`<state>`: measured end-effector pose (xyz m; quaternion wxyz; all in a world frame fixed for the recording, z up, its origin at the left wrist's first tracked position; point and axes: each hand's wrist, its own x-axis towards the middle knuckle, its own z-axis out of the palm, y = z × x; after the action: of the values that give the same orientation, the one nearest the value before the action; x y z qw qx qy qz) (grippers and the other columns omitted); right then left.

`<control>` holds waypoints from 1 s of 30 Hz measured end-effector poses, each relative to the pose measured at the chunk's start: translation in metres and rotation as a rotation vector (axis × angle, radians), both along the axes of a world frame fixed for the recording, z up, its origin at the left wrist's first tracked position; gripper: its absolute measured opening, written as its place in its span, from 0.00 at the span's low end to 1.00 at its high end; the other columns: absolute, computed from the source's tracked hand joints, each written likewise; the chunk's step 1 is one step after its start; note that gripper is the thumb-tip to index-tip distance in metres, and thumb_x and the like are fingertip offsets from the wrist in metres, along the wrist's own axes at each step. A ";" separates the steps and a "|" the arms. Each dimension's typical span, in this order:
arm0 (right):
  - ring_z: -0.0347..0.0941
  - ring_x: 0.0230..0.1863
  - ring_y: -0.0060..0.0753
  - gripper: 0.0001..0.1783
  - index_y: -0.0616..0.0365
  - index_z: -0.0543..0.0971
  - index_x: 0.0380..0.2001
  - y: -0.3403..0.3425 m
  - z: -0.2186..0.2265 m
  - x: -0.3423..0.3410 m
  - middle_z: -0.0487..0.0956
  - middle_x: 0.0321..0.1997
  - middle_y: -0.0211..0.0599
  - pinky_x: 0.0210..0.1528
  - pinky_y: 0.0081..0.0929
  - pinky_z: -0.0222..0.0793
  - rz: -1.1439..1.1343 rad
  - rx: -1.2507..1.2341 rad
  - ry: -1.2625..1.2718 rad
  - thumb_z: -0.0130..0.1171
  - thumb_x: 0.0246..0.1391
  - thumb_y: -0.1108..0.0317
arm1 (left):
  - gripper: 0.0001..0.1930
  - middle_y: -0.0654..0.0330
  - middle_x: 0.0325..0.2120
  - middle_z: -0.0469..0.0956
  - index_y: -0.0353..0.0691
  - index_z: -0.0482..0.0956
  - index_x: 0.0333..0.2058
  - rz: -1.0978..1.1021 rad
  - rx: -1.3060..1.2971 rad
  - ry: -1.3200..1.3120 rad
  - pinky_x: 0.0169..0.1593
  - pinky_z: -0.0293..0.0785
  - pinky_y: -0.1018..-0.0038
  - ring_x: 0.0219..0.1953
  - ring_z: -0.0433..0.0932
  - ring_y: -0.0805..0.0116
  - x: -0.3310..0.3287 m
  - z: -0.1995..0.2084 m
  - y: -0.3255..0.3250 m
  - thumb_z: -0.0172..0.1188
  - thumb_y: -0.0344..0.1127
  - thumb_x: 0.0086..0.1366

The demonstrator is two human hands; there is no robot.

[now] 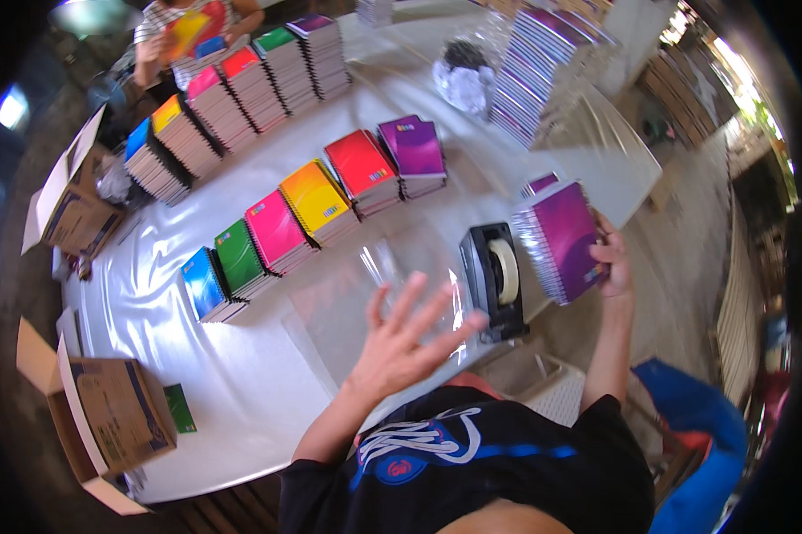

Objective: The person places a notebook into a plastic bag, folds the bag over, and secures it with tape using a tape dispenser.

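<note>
My right hand grips a purple spiral notebook at its right edge, held up past the table's right side. The corner of another purple cover shows behind it; whether my hand holds that too I cannot tell. My left hand, fingers spread and holding nothing, hovers over clear plastic film on the table. Between my hands stands a black tape dispenser with a roll of pale tape. Beyond lies a row of spiral notebook stacks: blue, green, pink, yellow, red and purple.
Taller notebook stacks line the far side, where another person holds colored notebooks. A high notebook pile stands at the far right beside crumpled plastic. Open cardboard boxes sit at the left, near a green card.
</note>
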<state>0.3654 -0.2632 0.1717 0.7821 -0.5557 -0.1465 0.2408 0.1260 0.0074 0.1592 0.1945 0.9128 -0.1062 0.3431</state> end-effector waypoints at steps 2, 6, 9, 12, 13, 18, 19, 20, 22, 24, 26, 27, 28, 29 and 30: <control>0.69 0.54 0.34 0.43 0.67 0.62 0.59 -0.024 -0.018 0.064 0.70 0.57 0.41 0.60 0.27 0.61 0.003 -0.020 0.009 0.63 0.36 0.72 | 0.34 0.58 0.63 0.57 0.59 0.69 0.56 0.239 -0.046 0.074 0.64 0.44 0.54 0.67 0.51 0.51 -0.001 0.001 0.014 0.70 0.41 0.47; 0.69 0.53 0.30 0.36 0.67 0.63 0.59 -0.032 -0.053 0.151 0.71 0.55 0.39 0.57 0.26 0.62 0.085 -0.219 0.000 0.58 0.45 0.69 | 0.37 0.54 0.64 0.54 0.50 0.68 0.57 0.665 -0.057 0.180 0.63 0.46 0.55 0.67 0.48 0.50 -0.030 -0.006 0.040 0.72 0.36 0.46; 0.65 0.53 0.26 0.29 0.64 0.68 0.57 -0.039 -0.088 0.185 0.72 0.53 0.32 0.57 0.24 0.57 0.121 -0.517 0.036 0.56 0.51 0.64 | 0.37 0.52 0.64 0.52 0.50 0.67 0.58 0.923 -0.134 0.210 0.63 0.46 0.55 0.68 0.46 0.51 -0.061 -0.012 0.059 0.71 0.34 0.47; 0.61 0.61 0.31 0.32 0.59 0.65 0.60 -0.031 -0.080 0.187 0.69 0.59 0.34 0.62 0.27 0.52 0.164 -0.760 -0.166 0.57 0.52 0.61 | 0.35 0.53 0.60 0.59 0.46 0.68 0.57 1.152 -0.254 0.079 0.59 0.58 0.57 0.63 0.57 0.50 -0.102 -0.021 0.087 0.70 0.34 0.48; 0.60 0.62 0.33 0.32 0.59 0.65 0.60 -0.041 -0.084 0.189 0.67 0.61 0.37 0.64 0.28 0.50 0.088 -0.956 -0.371 0.57 0.52 0.63 | 0.35 0.53 0.59 0.60 0.45 0.68 0.57 1.178 -0.340 0.022 0.57 0.61 0.58 0.61 0.60 0.50 -0.113 -0.028 0.100 0.70 0.35 0.48; 0.55 0.66 0.43 0.28 0.58 0.67 0.58 0.038 -0.038 0.150 0.63 0.64 0.44 0.66 0.34 0.48 -0.068 -0.943 -0.826 0.56 0.53 0.68 | 0.36 0.45 0.53 0.66 0.33 0.65 0.57 1.365 -0.862 0.032 0.55 0.65 0.63 0.54 0.68 0.50 -0.156 -0.066 0.177 0.67 0.46 0.53; 0.57 0.65 0.43 0.28 0.58 0.68 0.58 0.068 -0.032 0.135 0.64 0.63 0.45 0.66 0.34 0.49 0.023 -0.908 -0.892 0.57 0.52 0.69 | 0.38 0.44 0.53 0.66 0.32 0.64 0.57 1.389 -0.860 0.063 0.56 0.65 0.63 0.55 0.68 0.49 -0.161 -0.077 0.197 0.66 0.50 0.53; 0.58 0.64 0.43 0.27 0.59 0.69 0.57 0.093 -0.024 0.121 0.65 0.62 0.45 0.66 0.34 0.49 0.101 -0.880 -0.959 0.57 0.51 0.69 | 0.41 0.43 0.53 0.66 0.30 0.64 0.57 1.398 -0.864 0.095 0.56 0.65 0.63 0.55 0.68 0.49 -0.161 -0.088 0.221 0.65 0.54 0.53; 0.61 0.62 0.42 0.26 0.60 0.71 0.54 0.163 0.000 0.067 0.68 0.60 0.45 0.64 0.33 0.53 0.265 -0.821 -1.078 0.58 0.50 0.70 | 0.45 0.41 0.51 0.69 0.28 0.65 0.56 1.451 -0.843 0.279 0.54 0.67 0.64 0.53 0.70 0.49 -0.166 -0.106 0.262 0.63 0.62 0.51; 0.66 0.59 0.41 0.25 0.60 0.73 0.52 0.222 0.028 -0.011 0.72 0.56 0.44 0.62 0.33 0.57 0.419 -0.712 -1.118 0.60 0.47 0.70 | 0.41 0.44 0.44 0.75 0.30 0.70 0.51 1.366 -0.918 0.416 0.50 0.70 0.63 0.48 0.74 0.50 -0.153 -0.110 0.294 0.64 0.61 0.50; 0.68 0.57 0.41 0.25 0.60 0.74 0.51 0.279 0.038 -0.076 0.73 0.55 0.43 0.61 0.32 0.60 0.665 -0.577 -1.119 0.62 0.47 0.68 | 0.33 0.50 0.33 0.80 0.33 0.77 0.43 1.318 -0.925 0.411 0.43 0.73 0.63 0.40 0.79 0.54 -0.148 -0.112 0.305 0.67 0.58 0.48; 0.69 0.56 0.41 0.25 0.59 0.75 0.50 0.304 0.038 -0.106 0.74 0.54 0.42 0.60 0.33 0.61 0.795 -0.533 -1.118 0.63 0.47 0.66 | 0.32 0.52 0.32 0.80 0.36 0.77 0.44 1.311 -0.922 0.420 0.42 0.73 0.63 0.38 0.78 0.54 -0.144 -0.096 0.299 0.69 0.55 0.46; 0.69 0.56 0.42 0.26 0.58 0.74 0.52 0.333 0.027 -0.133 0.74 0.55 0.43 0.60 0.33 0.61 0.922 -0.475 -1.079 0.62 0.48 0.64 | 0.32 0.51 0.30 0.79 0.35 0.76 0.44 1.373 -0.806 0.313 0.40 0.73 0.62 0.36 0.78 0.54 -0.147 -0.101 0.298 0.70 0.53 0.45; 0.68 0.57 0.43 0.27 0.57 0.73 0.53 0.361 0.006 -0.153 0.73 0.56 0.45 0.60 0.33 0.61 1.001 -0.403 -1.076 0.61 0.51 0.60 | 0.32 0.51 0.28 0.78 0.35 0.76 0.43 1.397 -0.700 0.212 0.39 0.72 0.62 0.34 0.77 0.54 -0.143 -0.109 0.298 0.72 0.52 0.43; 0.66 0.59 0.43 0.31 0.60 0.71 0.55 0.389 -0.011 -0.178 0.70 0.58 0.47 0.60 0.33 0.61 1.014 -0.476 -1.012 0.59 0.52 0.53 | 0.32 0.51 0.27 0.77 0.34 0.74 0.42 1.380 -0.634 0.160 0.38 0.72 0.62 0.32 0.77 0.54 -0.146 -0.115 0.299 0.73 0.50 0.43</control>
<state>0.1870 0.1262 0.1611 0.2715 -0.6168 -0.6698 0.3119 -0.0198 0.3065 0.0444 0.1958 0.6949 0.6062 0.3336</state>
